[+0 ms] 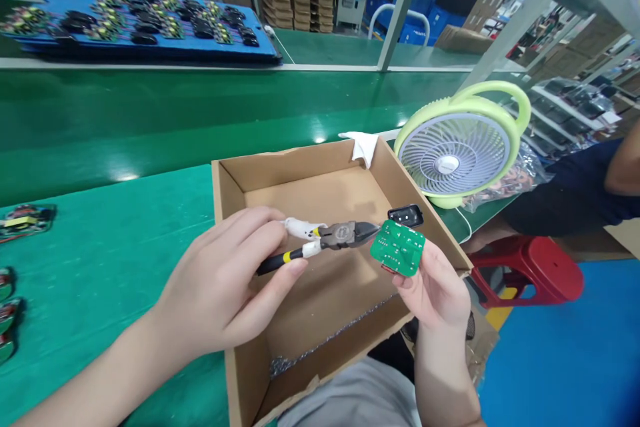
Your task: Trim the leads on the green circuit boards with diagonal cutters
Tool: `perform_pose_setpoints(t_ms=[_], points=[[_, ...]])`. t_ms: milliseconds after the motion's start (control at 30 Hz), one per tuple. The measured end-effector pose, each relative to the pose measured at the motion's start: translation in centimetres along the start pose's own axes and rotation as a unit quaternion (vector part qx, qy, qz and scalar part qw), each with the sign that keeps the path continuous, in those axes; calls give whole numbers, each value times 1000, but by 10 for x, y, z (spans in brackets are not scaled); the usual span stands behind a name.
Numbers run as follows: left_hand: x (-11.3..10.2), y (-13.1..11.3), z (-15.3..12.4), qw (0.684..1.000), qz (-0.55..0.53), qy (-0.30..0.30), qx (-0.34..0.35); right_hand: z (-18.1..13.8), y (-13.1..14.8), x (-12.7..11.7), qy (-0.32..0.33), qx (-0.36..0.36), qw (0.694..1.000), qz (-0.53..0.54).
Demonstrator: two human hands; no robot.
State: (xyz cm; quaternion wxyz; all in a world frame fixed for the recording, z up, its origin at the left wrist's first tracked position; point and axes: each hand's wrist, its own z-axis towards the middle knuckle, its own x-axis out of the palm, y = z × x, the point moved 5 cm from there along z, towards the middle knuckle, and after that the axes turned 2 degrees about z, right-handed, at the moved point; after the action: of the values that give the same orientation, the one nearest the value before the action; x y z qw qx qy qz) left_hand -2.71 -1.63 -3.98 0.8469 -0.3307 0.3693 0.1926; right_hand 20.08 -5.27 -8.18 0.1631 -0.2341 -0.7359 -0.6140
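My left hand (240, 273) is closed around the handles of a pair of diagonal cutters (345, 235), black and white with yellow bands. Their jaws point right, and the tip meets or nearly meets the edge of a green circuit board (399, 248). Between thumb and fingers my right hand (440, 283) grips that board, its soldered face turned up. A small black plastic case part (406, 215) shows just behind the board; whether it is joined to it I cannot tell. Both hands are above an open cardboard box (295, 157), which has dark clippings along its near inner edge.
More circuit boards (25, 221) lie on the green mat (125, 253) at left. Several boards with black parts rest on a blue foam sheet (200, 53) on the shelf. A green fan (455, 147) stands right of the box, near a red stool (540, 270) and another person's arm (625, 163).
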Motion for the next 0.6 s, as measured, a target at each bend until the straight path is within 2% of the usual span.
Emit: perform_pose_setpoints(t_ms=[433, 600], points=[[1, 4, -1, 1000, -18, -2, 13, 0, 0, 4, 17, 3, 1000, -5], [6, 5, 1, 999, 3, 6, 48, -2, 0, 9, 26, 21, 999, 12]])
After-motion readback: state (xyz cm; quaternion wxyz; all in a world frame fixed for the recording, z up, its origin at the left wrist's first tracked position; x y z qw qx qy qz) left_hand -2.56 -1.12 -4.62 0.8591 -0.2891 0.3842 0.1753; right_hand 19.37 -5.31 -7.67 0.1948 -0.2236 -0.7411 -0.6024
